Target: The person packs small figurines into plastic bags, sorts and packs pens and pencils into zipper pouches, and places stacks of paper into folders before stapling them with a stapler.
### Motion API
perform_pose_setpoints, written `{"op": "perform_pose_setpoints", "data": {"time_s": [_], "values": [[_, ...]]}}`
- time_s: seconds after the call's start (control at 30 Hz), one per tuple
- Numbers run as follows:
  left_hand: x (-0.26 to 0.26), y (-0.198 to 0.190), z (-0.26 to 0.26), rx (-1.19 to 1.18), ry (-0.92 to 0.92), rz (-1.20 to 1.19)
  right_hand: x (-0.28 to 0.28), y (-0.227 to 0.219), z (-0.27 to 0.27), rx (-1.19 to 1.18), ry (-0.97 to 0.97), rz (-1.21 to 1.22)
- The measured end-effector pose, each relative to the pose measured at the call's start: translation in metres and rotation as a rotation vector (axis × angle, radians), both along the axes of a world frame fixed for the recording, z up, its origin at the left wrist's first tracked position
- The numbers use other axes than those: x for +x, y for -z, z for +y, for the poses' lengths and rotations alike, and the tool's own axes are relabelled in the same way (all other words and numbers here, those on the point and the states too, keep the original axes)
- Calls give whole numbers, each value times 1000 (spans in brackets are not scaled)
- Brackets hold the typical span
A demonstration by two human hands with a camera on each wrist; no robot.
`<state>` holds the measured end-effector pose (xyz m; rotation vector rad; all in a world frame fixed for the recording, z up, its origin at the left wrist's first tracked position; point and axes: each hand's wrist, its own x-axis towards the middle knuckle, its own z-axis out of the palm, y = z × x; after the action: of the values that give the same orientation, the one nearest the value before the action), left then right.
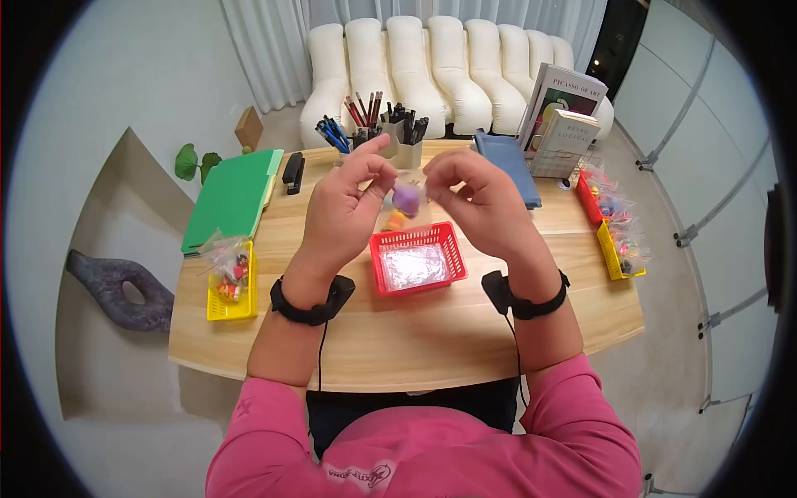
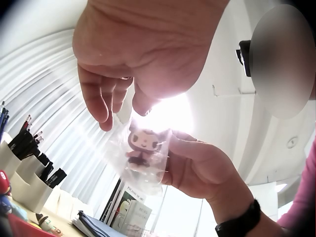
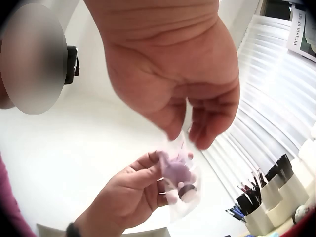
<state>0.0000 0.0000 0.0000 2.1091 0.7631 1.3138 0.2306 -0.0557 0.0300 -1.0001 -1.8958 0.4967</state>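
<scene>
Both hands are raised above a red basket (image 1: pixel 421 290), on either side of a small clear plastic bag (image 2: pixel 148 180). A figurine (image 2: pixel 143 142) with a pale face, dark hood and dark outfit shows through the bag; its back is purple in the right wrist view. The left hand (image 1: pixel 342 212) pinches one side of the bag's top between thumb and fingers. Opposite it, the right hand (image 1: pixel 486 199) pinches the other top edge. Shiny clear plastic (image 1: pixel 413 266) lies inside the basket. Just behind the basket stand small colourful toy figures (image 1: pixel 393 221), partly blurred.
A yellow basket (image 1: pixel 232 314) of bagged toys stands left, near a green folder (image 1: pixel 228 199) and black stapler (image 1: pixel 293 173). Pen holders (image 1: pixel 405 155), a blue folder (image 1: pixel 508 170) and upright books (image 1: pixel 564 133) line the back. Red (image 1: pixel 586 197) and yellow baskets (image 1: pixel 611 253) sit right.
</scene>
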Motion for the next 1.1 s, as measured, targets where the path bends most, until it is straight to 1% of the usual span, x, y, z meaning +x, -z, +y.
{"op": "perform_pose_setpoints", "data": {"time_s": [0.07,0.1,0.17,0.2,0.27,0.3,0.37,0.4,0.47,0.5,0.57,0.6,0.67,0.7,0.77,0.8,0.87,0.9,0.97,1.0,1.07,1.1], "values": [[3,0,-3,-27,12,-69,-3,6,2,46,200,62],[6,2,-4,-32,13,-77,0,9,2,42,201,54],[10,5,-5,-62,14,-127,3,12,2,-129,45,180],[7,4,-6,-61,12,-122,0,12,2,-128,43,184],[6,-1,-9,-185,-24,-38,-3,11,3,-68,126,172],[7,1,-9,-186,-22,-38,-3,12,3,-69,129,171],[9,4,-8,-163,12,-132,-3,17,6,-118,102,224],[9,4,-9,-163,11,-130,-5,19,8,-117,101,225],[13,3,-12,-259,31,-235,-8,20,10,-187,-6,452],[15,4,-13,-260,31,-235,-9,16,7,-187,-6,451],[18,5,-15,-265,32,-351,-11,6,-2,-237,28,322],[18,5,-14,-265,32,-350,-11,9,0,-237,28,324],[19,6,-12,-312,138,-440,-6,17,9,-203,40,358],[18,5,-12,-313,139,-440,-3,20,12,-203,40,358],[16,2,-11,-307,172,-455,2,22,17,-321,-25,442],[13,1,-9,-307,171,-454,1,21,16,-321,-26,443],[9,0,-5,-315,193,-431,-2,17,14,-424,-103,684],[7,0,-4,-314,193,-431,-3,17,14,-424,-103,684],[3,-1,-3,-458,216,-360,-4,17,14,-335,-146,709],[5,-2,-5,-458,214,-361,-6,18,14,-336,-148,709],[11,-3,-12,-452,286,-327,-8,22,15,-298,-177,681],[10,-3,-12,-452,286,-328,-10,21,14,-298,-177,680]]}}
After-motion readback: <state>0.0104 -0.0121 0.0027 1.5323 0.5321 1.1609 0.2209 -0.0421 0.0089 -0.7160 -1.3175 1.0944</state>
